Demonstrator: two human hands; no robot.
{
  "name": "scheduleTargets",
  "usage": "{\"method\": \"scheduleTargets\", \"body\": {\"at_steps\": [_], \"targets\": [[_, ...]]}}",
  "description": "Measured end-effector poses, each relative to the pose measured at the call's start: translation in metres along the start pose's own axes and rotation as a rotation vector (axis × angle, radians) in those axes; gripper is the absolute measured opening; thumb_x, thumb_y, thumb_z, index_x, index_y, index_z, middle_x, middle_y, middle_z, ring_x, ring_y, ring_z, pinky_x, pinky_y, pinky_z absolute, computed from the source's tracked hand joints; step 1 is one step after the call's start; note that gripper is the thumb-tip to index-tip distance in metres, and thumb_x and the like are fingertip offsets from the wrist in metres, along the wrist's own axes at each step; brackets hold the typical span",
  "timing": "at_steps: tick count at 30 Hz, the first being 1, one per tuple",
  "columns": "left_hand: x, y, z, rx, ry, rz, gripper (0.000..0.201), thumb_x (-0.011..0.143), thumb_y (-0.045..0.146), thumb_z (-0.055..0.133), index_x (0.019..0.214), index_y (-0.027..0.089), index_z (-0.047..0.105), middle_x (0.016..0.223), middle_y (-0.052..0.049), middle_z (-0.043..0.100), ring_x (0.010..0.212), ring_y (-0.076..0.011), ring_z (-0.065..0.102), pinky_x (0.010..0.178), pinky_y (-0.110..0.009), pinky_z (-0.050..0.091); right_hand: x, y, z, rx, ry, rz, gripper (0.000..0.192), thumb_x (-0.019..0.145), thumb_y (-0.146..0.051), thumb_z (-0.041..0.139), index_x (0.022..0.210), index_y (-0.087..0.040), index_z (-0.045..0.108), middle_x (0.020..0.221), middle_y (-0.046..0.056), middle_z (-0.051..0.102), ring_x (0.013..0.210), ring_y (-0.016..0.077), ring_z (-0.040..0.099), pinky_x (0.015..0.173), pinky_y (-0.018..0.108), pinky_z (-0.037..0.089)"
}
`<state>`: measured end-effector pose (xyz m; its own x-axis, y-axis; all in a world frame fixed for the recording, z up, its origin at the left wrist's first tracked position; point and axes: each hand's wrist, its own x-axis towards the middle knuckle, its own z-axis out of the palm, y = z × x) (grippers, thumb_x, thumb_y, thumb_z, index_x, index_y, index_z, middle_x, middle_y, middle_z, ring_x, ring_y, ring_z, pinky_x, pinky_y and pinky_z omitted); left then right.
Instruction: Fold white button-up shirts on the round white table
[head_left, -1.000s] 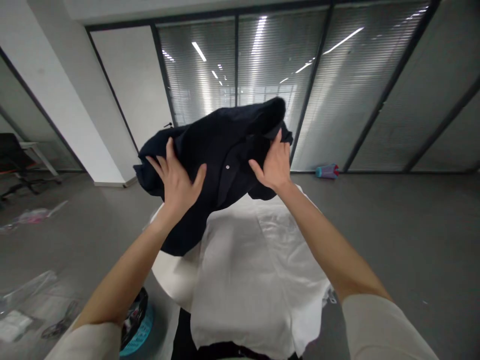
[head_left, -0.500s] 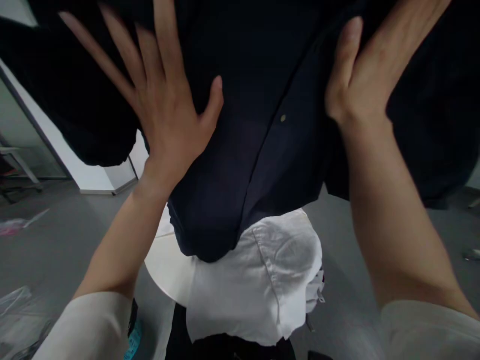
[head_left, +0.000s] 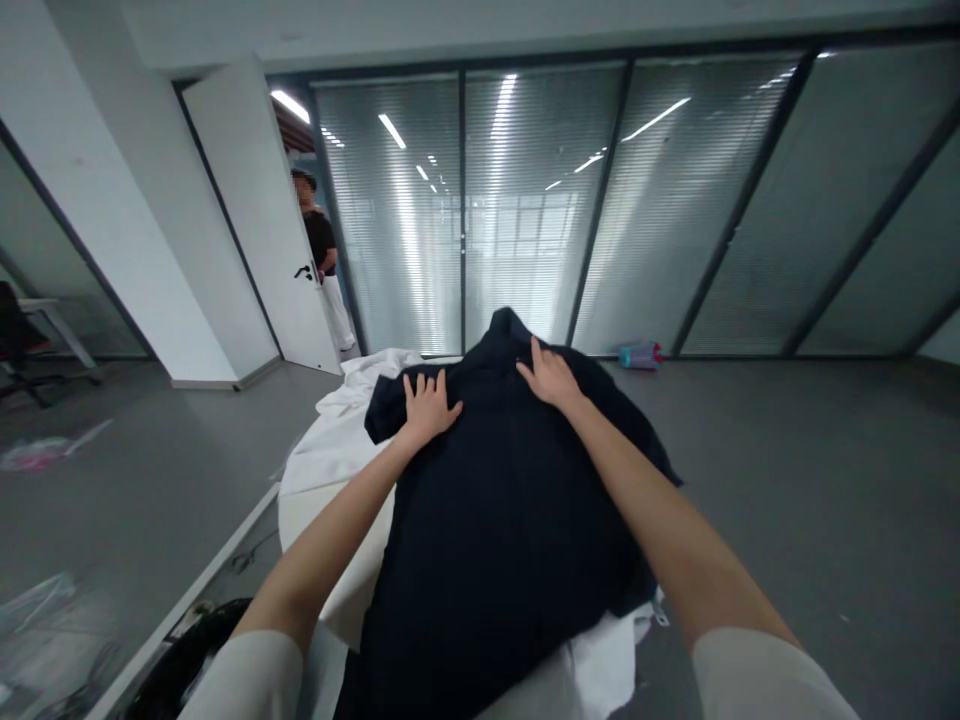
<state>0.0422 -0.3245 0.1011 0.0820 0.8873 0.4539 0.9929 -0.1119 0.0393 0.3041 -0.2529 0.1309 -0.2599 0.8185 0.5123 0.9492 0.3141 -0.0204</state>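
Note:
A dark navy shirt (head_left: 495, 520) lies spread over a white garment (head_left: 337, 440) on a round white table (head_left: 300, 520). My left hand (head_left: 429, 405) rests flat on the shirt's far left part, fingers apart. My right hand (head_left: 549, 375) lies flat on the shirt's far end near the collar. Neither hand grips the cloth. The white garment shows at the far left and under the shirt's near edge.
A person (head_left: 322, 265) in a dark top stands in an open doorway by a white door (head_left: 262, 220). Glass walls with blinds run behind. A teal object (head_left: 637, 354) lies on the grey floor. Plastic bags (head_left: 41, 450) lie at the left.
The dark shirt was held up in front of me by both hands; now it lies spread on the table over the white garment, with both hands flat on it. A door has opened.

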Motion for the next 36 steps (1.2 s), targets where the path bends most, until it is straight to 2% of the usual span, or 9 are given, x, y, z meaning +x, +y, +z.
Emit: {"method": "scheduleTargets", "body": {"at_steps": [4, 8, 13, 17, 20, 25, 29, 33, 36], "targets": [[-0.030, -0.010, 0.074, 0.025, -0.236, -0.020, 0.076, 0.088, 0.052, 0.057, 0.151, 0.013, 0.039, 0.141, -0.021, 0.054, 0.142, -0.0391, 0.033, 0.117, -0.061, 0.010, -0.034, 0.005, 0.092, 0.149, -0.265, 0.139, 0.066, 0.102, -0.041, 0.040, 0.154, -0.001, 0.026, 0.133, 0.026, 0.059, 0.122, 0.0328, 0.057, 0.106, 0.041, 0.039], [-0.030, -0.015, 0.088, 0.057, -0.138, -0.037, 0.052, 0.091, 0.051, 0.056, 0.132, 0.020, 0.062, 0.129, -0.018, 0.060, 0.126, -0.0368, 0.048, 0.110, -0.056, 0.027, -0.027, 0.017, 0.123, 0.261, -0.247, 0.239, 0.049, 0.101, -0.031, 0.043, 0.147, -0.013, 0.041, 0.132, 0.014, 0.063, 0.121, 0.0265, 0.058, 0.104, 0.036, 0.040], [0.002, -0.007, 0.075, 0.121, -0.001, -0.031, 0.030, 0.091, 0.041, 0.057, 0.099, 0.018, 0.076, 0.131, -0.018, 0.056, 0.121, -0.0364, 0.050, 0.099, -0.048, 0.037, 0.016, 0.029, 0.136, 0.247, -0.189, 0.393, 0.040, 0.103, -0.031, 0.034, 0.134, -0.016, 0.055, 0.121, 0.013, 0.067, 0.115, 0.0241, 0.060, 0.099, 0.034, 0.042], [0.025, -0.012, 0.068, 0.025, -0.148, -0.115, 0.036, 0.099, 0.039, 0.042, 0.106, 0.018, 0.071, 0.110, -0.015, 0.068, 0.105, -0.0303, 0.063, 0.092, -0.042, 0.044, 0.040, 0.030, 0.147, 0.166, -0.144, 0.514, 0.044, 0.105, -0.039, 0.028, 0.134, -0.019, 0.053, 0.139, 0.020, 0.052, 0.131, 0.0328, 0.046, 0.106, 0.048, 0.033], [0.035, -0.029, 0.071, -0.009, -0.257, -0.226, 0.043, 0.103, 0.041, 0.032, 0.116, 0.016, 0.065, 0.100, -0.015, 0.072, 0.094, -0.0301, 0.069, 0.080, -0.039, 0.049, 0.052, 0.031, 0.159, 0.158, -0.229, 0.510, 0.040, 0.105, -0.040, 0.028, 0.130, -0.021, 0.054, 0.128, 0.017, 0.061, 0.120, 0.0301, 0.056, 0.101, 0.049, 0.036], [0.040, -0.052, 0.081, 0.050, -0.253, -0.257, 0.043, 0.099, 0.048, 0.041, 0.110, 0.015, 0.065, 0.098, -0.018, 0.072, 0.095, -0.0336, 0.070, 0.077, -0.039, 0.050, 0.054, 0.023, 0.183, 0.128, -0.346, 0.466, 0.037, 0.104, -0.039, 0.031, 0.125, -0.019, 0.055, 0.119, 0.018, 0.067, 0.111, 0.0310, 0.062, 0.096, 0.050, 0.039], [0.032, -0.068, 0.072, -0.095, -0.162, -0.162, 0.038, 0.095, 0.049, 0.050, 0.105, 0.017, 0.066, 0.099, -0.014, 0.071, 0.095, -0.0315, 0.069, 0.079, -0.038, 0.051, 0.049, 0.017, 0.183, 0.082, -0.337, 0.437, 0.039, 0.103, -0.036, 0.034, 0.130, -0.014, 0.052, 0.124, 0.022, 0.062, 0.119, 0.0349, 0.057, 0.099, 0.052, 0.036], [-0.004, -0.109, 0.055, -0.240, 0.023, -0.076, 0.033, 0.090, 0.047, 0.057, 0.108, 0.020, 0.064, 0.108, -0.010, 0.065, 0.097, -0.0257, 0.066, 0.083, -0.034, 0.051, 0.045, 0.022, 0.157, 0.081, -0.311, 0.358, 0.049, 0.100, -0.041, 0.042, 0.140, -0.013, 0.044, 0.136, 0.025, 0.051, 0.126, 0.0386, 0.050, 0.100, 0.052, 0.037], [-0.039, -0.143, 0.055, -0.347, -0.035, -0.124, 0.042, 0.082, 0.055, 0.062, 0.105, 0.021, 0.065, 0.097, -0.007, 0.065, 0.082, -0.0231, 0.065, 0.075, -0.034, 0.052, 0.031, 0.021, 0.139, 0.121, -0.322, 0.238, 0.047, 0.100, -0.042, 0.042, 0.140, -0.017, 0.046, 0.138, 0.021, 0.050, 0.128, 0.0360, 0.048, 0.103, 0.050, 0.036]]}}
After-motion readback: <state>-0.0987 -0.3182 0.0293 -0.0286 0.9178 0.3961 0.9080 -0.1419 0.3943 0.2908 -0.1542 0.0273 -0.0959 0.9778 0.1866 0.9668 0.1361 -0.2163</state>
